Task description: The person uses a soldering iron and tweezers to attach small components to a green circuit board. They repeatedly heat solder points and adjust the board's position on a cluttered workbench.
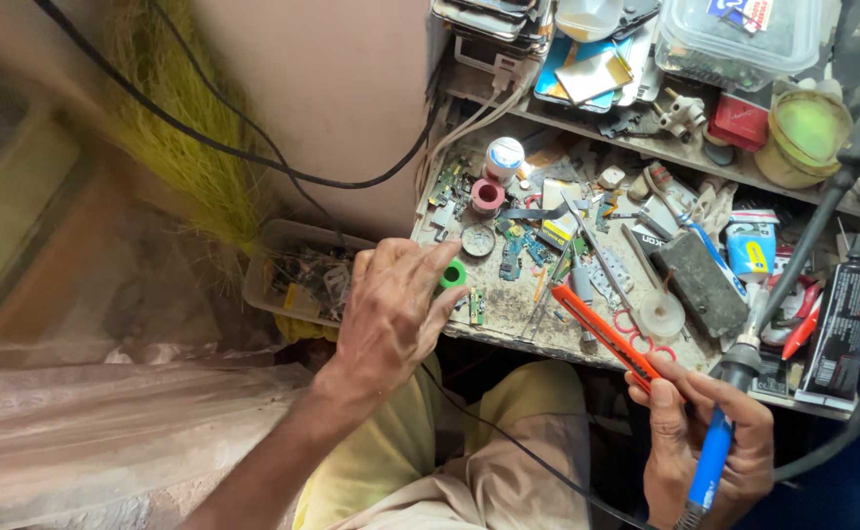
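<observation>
The left hand (391,314) rests at the near left corner of the workbench (518,329), its fingers curled shut around a small green spool (453,274), of which only the rim peeks out past the fingertips. That corner is the only fairly bare stretch of the bench top; to the right of the spool lie a small circuit board (476,306) and a crowd of loose parts. Left of the bench edge sits a clear plastic box (297,270) on the floor, and below the edge the person's knees fill the gap.

The right hand (710,447) is off the bench, below its front edge, closed around the blue handle of a soldering iron (717,442). The iron's long axis runs steeply from lower left to upper right, its dark barrel pointing up over the bench; the tip seems lost among the clutter, so I cannot tell where it ends. An orange box cutter (607,337) lies slantwise along the front edge, its lower end touching the right hand's fingers. A black tube (835,329) stands just right of the iron.
</observation>
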